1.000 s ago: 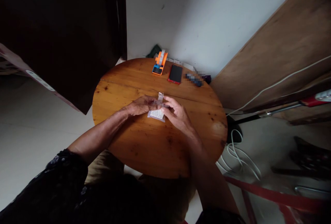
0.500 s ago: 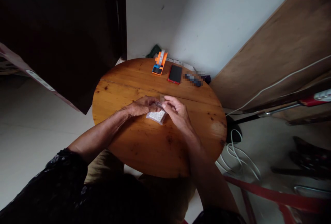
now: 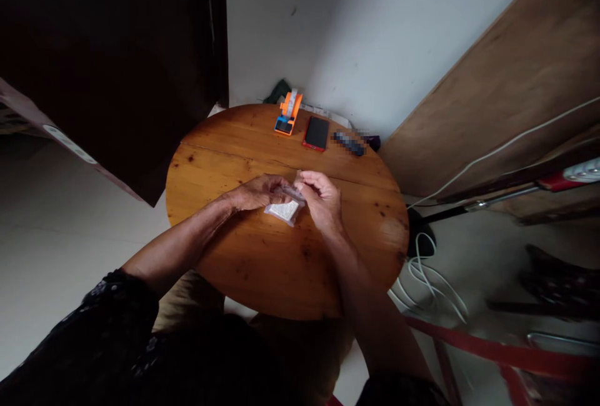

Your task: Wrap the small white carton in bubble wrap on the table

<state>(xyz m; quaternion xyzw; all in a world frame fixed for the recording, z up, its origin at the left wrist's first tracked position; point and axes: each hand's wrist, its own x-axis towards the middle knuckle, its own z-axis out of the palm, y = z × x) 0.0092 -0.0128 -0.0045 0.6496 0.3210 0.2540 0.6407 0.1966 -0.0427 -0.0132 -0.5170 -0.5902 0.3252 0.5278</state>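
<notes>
Plastic packet (image 3: pixel 282 210) at the middle of the table (image 3: pixel 262 256); resting or lifted, can't tell. Left hand (image 3: pixel 267 192) curled nearly closed on its far edge; right hand (image 3: pixel 319 197) pinches plastic there, other fingers bent. Thin film likely wants steady left grip, small gentle fingertip moves. Phone (image 3: pixel 315 133), orange gadget (image 3: pixel 289 112) near table's far rim.
</notes>
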